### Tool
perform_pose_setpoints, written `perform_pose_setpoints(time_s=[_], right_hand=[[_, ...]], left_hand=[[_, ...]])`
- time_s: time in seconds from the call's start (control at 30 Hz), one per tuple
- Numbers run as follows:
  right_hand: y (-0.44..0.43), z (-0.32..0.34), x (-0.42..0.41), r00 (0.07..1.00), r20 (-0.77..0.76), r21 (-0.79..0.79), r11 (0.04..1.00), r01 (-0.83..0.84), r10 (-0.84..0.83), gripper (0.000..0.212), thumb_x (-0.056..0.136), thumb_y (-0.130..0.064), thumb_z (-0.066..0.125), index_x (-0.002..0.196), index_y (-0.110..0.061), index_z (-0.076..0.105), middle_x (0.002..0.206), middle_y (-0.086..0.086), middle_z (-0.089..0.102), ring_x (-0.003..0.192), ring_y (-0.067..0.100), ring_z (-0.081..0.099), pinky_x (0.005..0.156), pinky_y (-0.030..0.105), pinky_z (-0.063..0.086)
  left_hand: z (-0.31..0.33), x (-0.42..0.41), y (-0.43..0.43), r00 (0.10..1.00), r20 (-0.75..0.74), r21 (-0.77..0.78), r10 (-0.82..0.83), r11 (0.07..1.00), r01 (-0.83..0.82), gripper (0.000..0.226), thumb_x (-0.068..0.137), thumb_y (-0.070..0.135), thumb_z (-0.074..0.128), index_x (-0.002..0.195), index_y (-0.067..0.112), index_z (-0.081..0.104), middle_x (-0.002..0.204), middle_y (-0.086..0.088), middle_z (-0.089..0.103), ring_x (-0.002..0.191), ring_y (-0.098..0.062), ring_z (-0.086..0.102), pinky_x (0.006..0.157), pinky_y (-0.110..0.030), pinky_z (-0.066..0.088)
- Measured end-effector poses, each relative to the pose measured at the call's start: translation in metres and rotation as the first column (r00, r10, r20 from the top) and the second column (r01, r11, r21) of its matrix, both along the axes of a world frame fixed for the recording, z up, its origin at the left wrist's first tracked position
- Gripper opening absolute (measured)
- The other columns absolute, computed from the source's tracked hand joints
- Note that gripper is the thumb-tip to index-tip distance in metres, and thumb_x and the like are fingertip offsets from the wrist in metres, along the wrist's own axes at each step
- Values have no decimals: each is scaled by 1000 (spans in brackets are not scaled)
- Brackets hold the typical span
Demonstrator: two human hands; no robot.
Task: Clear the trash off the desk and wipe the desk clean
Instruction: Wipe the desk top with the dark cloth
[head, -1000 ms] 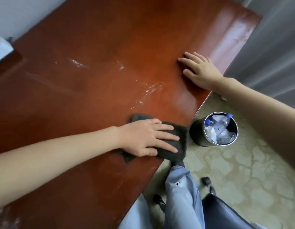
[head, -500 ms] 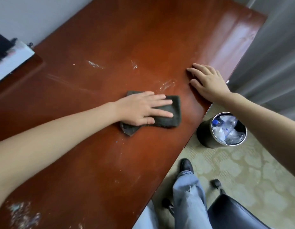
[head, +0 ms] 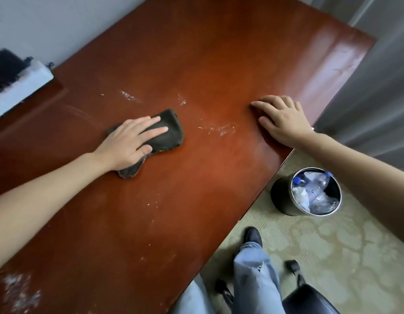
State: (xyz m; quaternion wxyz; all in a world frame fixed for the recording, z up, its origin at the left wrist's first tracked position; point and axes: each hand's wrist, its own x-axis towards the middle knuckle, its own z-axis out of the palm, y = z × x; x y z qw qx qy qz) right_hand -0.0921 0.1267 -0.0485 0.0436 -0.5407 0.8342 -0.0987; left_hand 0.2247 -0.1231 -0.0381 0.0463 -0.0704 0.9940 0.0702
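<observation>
The left hand (head: 128,141) lies palm-down on a dark grey cloth (head: 168,132), left of the frame's centre. Its fingers (head: 151,132) are stretched out flat and slightly spread, pressing the cloth onto the reddish-brown bench (head: 207,53) rather than gripping it. The cloth is crumpled; one end sticks out past the fingertips toward the upper right, and a smaller fold shows below the heel of the hand.

The right hand (head: 284,121) rests palm-down on the bare bench near its right edge, right of centre. Its fingers (head: 267,103) are a little apart and gently curved, with the tips touching the wood. It holds nothing.

Whitish smears and crumbs mark the bench: a patch (head: 221,129) between the two hands, two smaller ones (head: 129,96) just above the cloth, and a blurred patch (head: 17,288) in the lower left corner.

On the pale patterned carpet (head: 343,257), lower right of the frame and just beside the bench edge, stands a round dark bin (head: 281,196) with a metal rim. It holds clear plastic bottles (head: 314,189) with blue caps and crumpled clear wrapping, reaching nearly to the rim.

At the upper left, a white block (head: 24,85) with something dark on top sits on a raised part of the bench. At the bottom are a leg in light blue jeans (head: 255,279), a dark shoe (head: 253,236) and part of a dark chair (head: 307,300). Grey curtain (head: 377,87) hangs at the right.
</observation>
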Motion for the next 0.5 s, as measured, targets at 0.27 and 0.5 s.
perform_pose_setpoints(time_s=[0.27, 0.5], right_hand=[[-11, 3, -20, 998, 12, 39, 997, -66, 66, 56, 82, -52, 25, 132, -36, 46, 139, -2, 43, 124, 29, 34, 99, 43, 27], [-17, 13, -28, 993, 96, 53, 996, -76, 70, 47, 89, -37, 31, 131, -31, 49, 137, 0, 45, 123, 29, 35, 100, 43, 29]], left_hand=[[-7, -65, -42, 853, -25, 15, 521, 853, -521, 51, 100, 29, 30, 148, 30, 14, 157, -2, 11, 144, -23, 8, 114, -44, 9], [-6, -122, 103, 995, 26, -17, -95, 995, 96, 62, 85, 45, 25, 144, 30, 31, 150, -8, 32, 136, -33, 32, 105, -48, 29]])
